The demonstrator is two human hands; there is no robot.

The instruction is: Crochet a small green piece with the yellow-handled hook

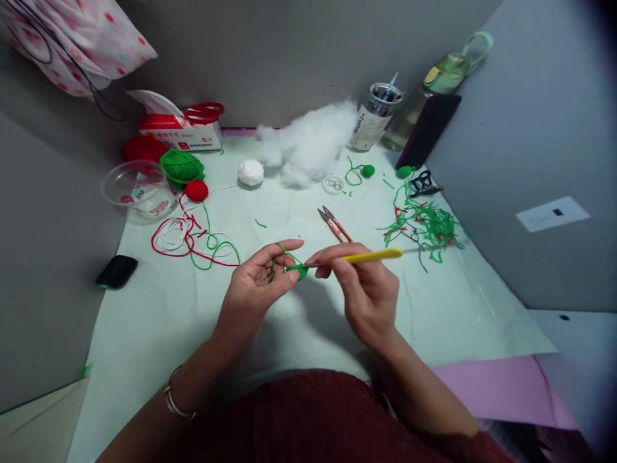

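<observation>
Between thumb and fingers, my left hand [260,276] pinches a small green crochet piece [303,272]. Green yarn runs from the piece up over the raised left index finger. My right hand [369,289] grips a crochet hook [376,256] by its yellow handle, with the metal shaft pointing left. The hook's tip meets the green piece; whether it sits inside a stitch is too small to tell. Just beyond the right hand lie thread snips [336,224] with orange handles, partly covered by the fingers.
At the left are a green yarn ball [182,167], a red ball [196,190], a clear tub [154,199] and loose yarn strands. White stuffing [313,145] and a pen can [371,119] stand at the back. Tangled green scraps [434,225] and a leaning phone [429,132] are right.
</observation>
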